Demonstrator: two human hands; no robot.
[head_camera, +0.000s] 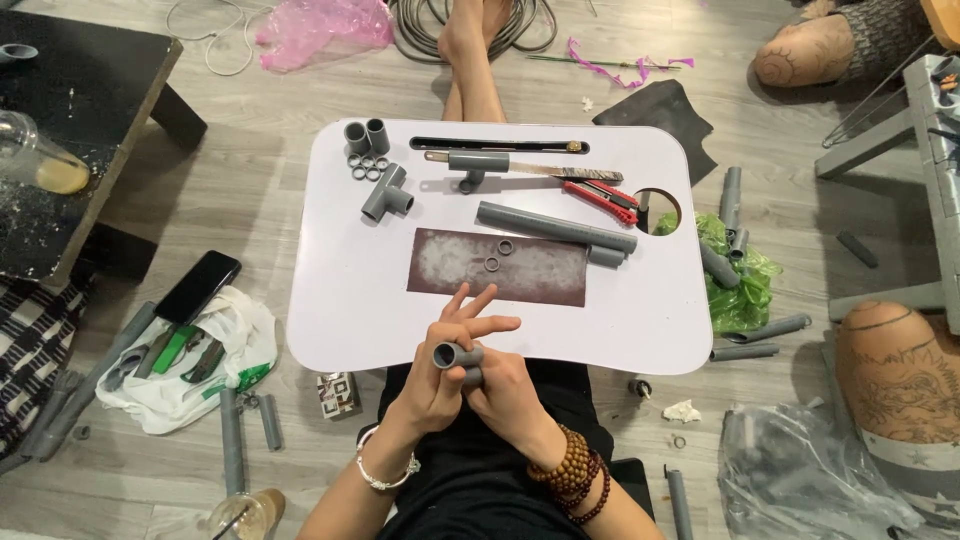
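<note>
On the floor at the left lies a white plastic bag with green tools on it, and a black phone rests just beside it. The white bench stands in the middle over the person's lap.

The left hand holds a short grey pipe piece just in front of the near edge of the bench — the thumb and lower fingers close around it, while two fingers stretch out spread over the bench edge. The right hand touches the same piece from below, its fingers curled against it; how firmly it grips I cannot tell.

On the bench, from the left: two short tubes and small rings, a grey T-joint, a brown sheet of sandpaper with three rings on it, a long grey pipe, and a red cutter knife. At the right a green bag lies on the floor beside more pipes.
</note>
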